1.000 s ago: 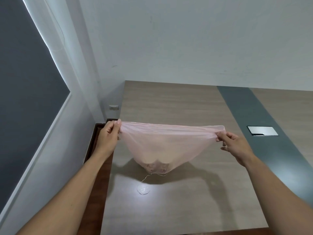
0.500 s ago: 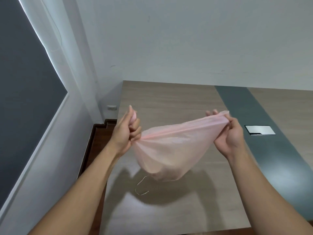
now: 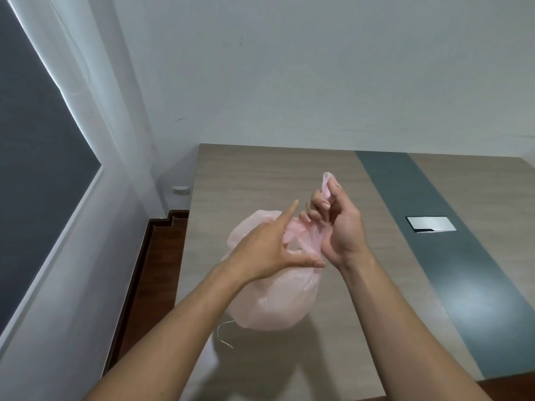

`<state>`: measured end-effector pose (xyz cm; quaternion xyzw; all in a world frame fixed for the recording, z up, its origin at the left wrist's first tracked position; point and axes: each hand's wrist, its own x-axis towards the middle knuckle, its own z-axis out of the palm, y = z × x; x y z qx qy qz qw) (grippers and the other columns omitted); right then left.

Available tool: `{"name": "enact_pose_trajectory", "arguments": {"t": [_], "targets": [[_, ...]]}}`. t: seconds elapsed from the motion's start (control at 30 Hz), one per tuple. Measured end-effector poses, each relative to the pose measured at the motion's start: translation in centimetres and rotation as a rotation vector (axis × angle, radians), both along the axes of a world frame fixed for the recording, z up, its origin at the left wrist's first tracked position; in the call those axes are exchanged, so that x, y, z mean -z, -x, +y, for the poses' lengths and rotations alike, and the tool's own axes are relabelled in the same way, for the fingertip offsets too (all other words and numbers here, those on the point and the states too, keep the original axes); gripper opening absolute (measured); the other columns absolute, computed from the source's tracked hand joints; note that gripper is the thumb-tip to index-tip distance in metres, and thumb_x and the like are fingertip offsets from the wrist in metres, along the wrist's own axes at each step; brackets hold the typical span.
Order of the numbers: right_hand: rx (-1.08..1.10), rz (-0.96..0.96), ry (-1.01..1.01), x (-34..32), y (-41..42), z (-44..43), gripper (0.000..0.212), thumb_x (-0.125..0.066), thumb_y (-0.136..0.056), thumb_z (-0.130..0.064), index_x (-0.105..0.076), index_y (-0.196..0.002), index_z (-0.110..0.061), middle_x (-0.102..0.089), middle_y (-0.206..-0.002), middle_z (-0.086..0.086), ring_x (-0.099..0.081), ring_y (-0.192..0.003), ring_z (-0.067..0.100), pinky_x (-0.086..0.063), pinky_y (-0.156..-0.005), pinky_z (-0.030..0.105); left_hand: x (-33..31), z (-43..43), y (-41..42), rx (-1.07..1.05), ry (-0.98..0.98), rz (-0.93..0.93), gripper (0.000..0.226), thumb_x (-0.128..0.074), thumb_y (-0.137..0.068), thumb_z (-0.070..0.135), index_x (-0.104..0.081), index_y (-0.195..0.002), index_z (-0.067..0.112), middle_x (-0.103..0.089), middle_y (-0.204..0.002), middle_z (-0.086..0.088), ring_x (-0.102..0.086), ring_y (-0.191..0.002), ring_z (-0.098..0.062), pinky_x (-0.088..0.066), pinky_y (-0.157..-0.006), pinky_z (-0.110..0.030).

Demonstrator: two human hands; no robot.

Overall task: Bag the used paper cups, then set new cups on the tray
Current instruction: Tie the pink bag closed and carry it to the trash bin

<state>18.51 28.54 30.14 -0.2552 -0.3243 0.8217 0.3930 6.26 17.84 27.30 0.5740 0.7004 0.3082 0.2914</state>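
A thin pink plastic bag (image 3: 275, 302) hangs above the near part of the table (image 3: 260, 175), gathered at its top between the two hands. Its film is cloudy, so what lies inside cannot be made out; only a rounded, filled-looking bottom shows. The bag's mouth is hidden behind the hands.

The right hand (image 3: 337, 227) is clenched on one twisted end of the bag, and a short pink tip pokes up above its curled fingers. The left hand (image 3: 269, 250) lies across the bag's neck with the forefinger stretched out and the thumb pressed against the film; its other fingers are folded out of sight, so whether this grip truly pinches the plastic cannot be told.

A thin pale thread (image 3: 223, 335) curls beside the bag's bottom, its upper end lost behind the left forearm.

On the table's dark grey strip (image 3: 434, 241), well apart from the bag, sits a shiny rectangular plate (image 3: 431, 224). The table's right side and both elbows are cut off by the frame.
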Motion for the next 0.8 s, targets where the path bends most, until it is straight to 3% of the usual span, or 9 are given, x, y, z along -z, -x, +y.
{"name": "enact_pose_trajectory", "arguments": {"t": [0.07,0.13,0.23,0.37,0.43,0.57,0.63,0.7,0.8], "targets": [[-0.018,0.009,-0.041,-0.9,0.3,-0.8,0.03,-0.057,-0.113,-0.032,-0.047,-0.086,-0.026,-0.026,-0.072,-0.003,-0.019,-0.06,0.017,-0.034,-0.067,0.032,1.1,0.4,0.0,-0.008,-0.02,0.053,0.08,-0.083,-0.082,0.073,-0.055,-0.149,0.04,-0.077,-0.106,0.011,-0.071,-0.096,-0.017,-0.061,-0.083,-0.04],[-0.025,0.006,-0.075,-1.6,0.3,-1.2,0.03,-0.055,-0.115,-0.031,-0.05,-0.086,-0.026,-0.028,-0.071,-0.003,-0.022,-0.058,0.017,-0.036,-0.069,0.032,2.1,0.3,0.1,-0.054,-0.011,0.059,0.02,-0.075,-0.096,0.053,-0.065,-0.103,0.037,-0.075,-0.09,0.01,-0.069,-0.085,-0.021,-0.06,-0.078,-0.044],[-0.046,0.009,-0.125,-2.3,0.1,-1.2,0.029,-0.053,-0.116,-0.03,-0.054,-0.087,-0.024,-0.037,-0.071,-0.001,-0.029,-0.059,0.017,-0.041,-0.071,0.033,2.8,0.0,0.2,-0.074,-0.03,0.051,0.043,-0.06,-0.111,0.036,-0.051,-0.069,0.035,-0.061,-0.067,0.009,-0.058,-0.068,-0.022,-0.044,-0.063,-0.038],[-0.046,-0.261,-0.428,-1.7,-1.4,-0.6,0.039,-0.069,-0.102,-0.059,-0.06,-0.106,-0.022,-0.06,-0.101,0.008,-0.06,-0.092,0.023,-0.05,-0.085,0.043,3.4,-0.4,1.8,-0.101,-0.02,-0.034,0.03,-0.054,-0.116,0.036,-0.079,-0.098,0.032,-0.079,-0.094,0.005,-0.073,-0.09,-0.02,-0.058,-0.081,-0.036],[-0.06,-0.479,-0.622,-1.0,-2.5,-0.5,0.053,-0.077,-0.091,-0.067,-0.063,-0.125,-0.03,-0.069,-0.126,-0.003,-0.067,-0.12,0.016,-0.058,-0.105,0.046,3.1,-0.6,2.2,-0.134,-0.025,-0.075,0.033,-0.053,-0.117,0.037,-0.084,-0.114,0.026,-0.081,-0.103,0.003,-0.075,-0.099,-0.019,-0.06,-0.088,-0.036],[-0.304,-0.736,-0.857,0.1,-3.1,-1.6,0.073,-0.083,-0.091,-0.06,-0.051,-0.154,-0.041,-0.063,-0.15,-0.016,-0.062,-0.139,0.004,-0.055,-0.115,0.039,2.3,-1.2,1.8,-0.066,0.012,-0.075,0.036,-0.053,-0.116,0.041,-0.078,-0.1,0.021,-0.077,-0.088,0.007,-0.073,-0.084,-0.018,-0.062,-0.078,-0.038],[-0.312,-0.79,-0.945,0.4,-2.6,-2.3,0.051,-0.072,-0.102,-0.055,-0.059,-0.15,-0.039,-0.061,-0.152,-0.017,-0.06,-0.139,0.001,-0.053,-0.115,0.032,3.1,-1.3,1.6,-0.016,0.05,-0.074,0.033,-0.055,-0.113,0.039,-0.077,-0.097,0.02,-0.078,-0.088,0.004,-0.074,-0.082,-0.015,-0.064,-0.081,-0.046],[-0.234,-0.724,-0.9,0.4,-1.9,-2.8,0.031,-0.054,-0.116,-0.039,-0.073,-0.135,-0.024,-0.071,-0.145,-0.011,-0.067,-0.131,0.003,-0.054,-0.114,0.03,3.3,-1.5,1.3,-0.011,0.05,-0.12,0.037,-0.057,-0.112,0.039,-0.072,-0.09,0.013,-0.073,-0.08,0.004,-0.065,-0.069,-0.011,-0.057,-0.074,-0.047],[-0.12,-0.473,-0.498,0.5,-1.2,-2.6,0.045,-0.043,-0.12,-0.031,-0.08,-0.11,-0.009,-0.084,-0.12,0.002,-0.078,-0.112,0.021,-0.059,-0.109,0.039,2.2,-2.4,1.4,-0.053,-0.063,-0.332,0.021,-0.062,-0.113,0.041,-0.079,-0.111,0.028,-0.077,-0.08,0.014,-0.067,-0.067,0.0,-0.056,-0.065,-0.027]]}}
